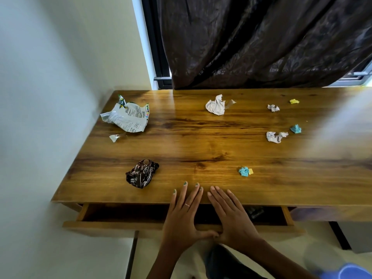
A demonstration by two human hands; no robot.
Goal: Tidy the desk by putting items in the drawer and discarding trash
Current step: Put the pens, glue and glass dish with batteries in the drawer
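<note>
Hands lie flat and open, side by side, left hand (182, 216) and right hand (231, 216), fingers straight over the desk's (201, 141) near edge above the part-open drawer (120, 224). Closest trash is the brown wrapper (142, 173), just left of the left hand; a blue-and-yellow paper scrap (245, 171) sits just beyond the right hand.

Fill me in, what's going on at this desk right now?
A person's left hand and right hand lie flat, fingers straight, over the front edge of the wooden desk, above the open drawer. Neither holds anything. Trash is still scattered on top: a dark crumpled wrapper, a white snack bag, a large white paper wad, plus small white, blue and yellow scraps. Something dark sits in the drawer, too dim to identify.
</note>
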